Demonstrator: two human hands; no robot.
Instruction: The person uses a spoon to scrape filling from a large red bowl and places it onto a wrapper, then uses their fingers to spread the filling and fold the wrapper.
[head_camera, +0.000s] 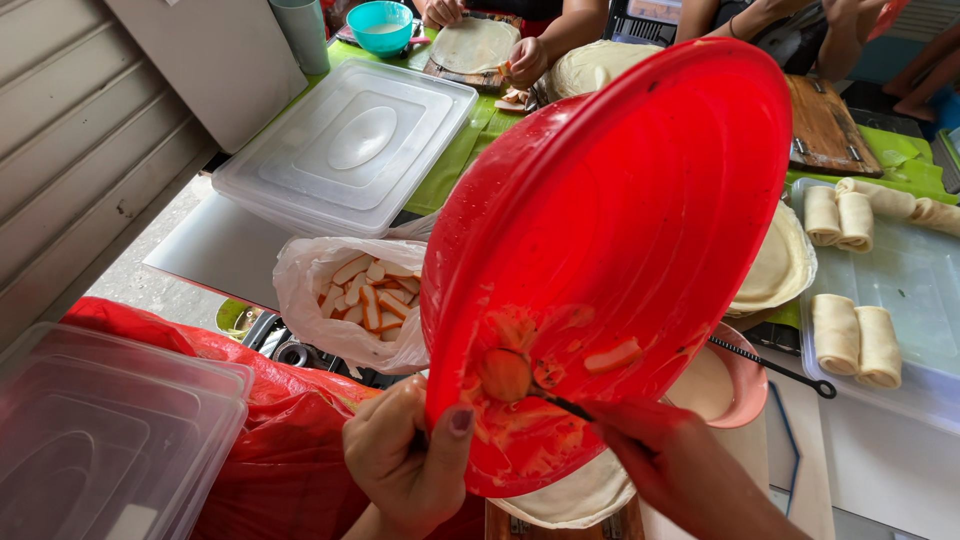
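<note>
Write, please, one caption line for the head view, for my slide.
Left hand tilts a red bowl while right hand scrapes filling onto a wrapper with a dark utensil.

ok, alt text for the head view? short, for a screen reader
The left hand tilts a big red plastic bowl while the right hand scrapes out the last filling scraps with a thin dark utensil. Behind lie a bag of sliced sticks, clear lidded containers and a tray of rolled wrappers.
</note>
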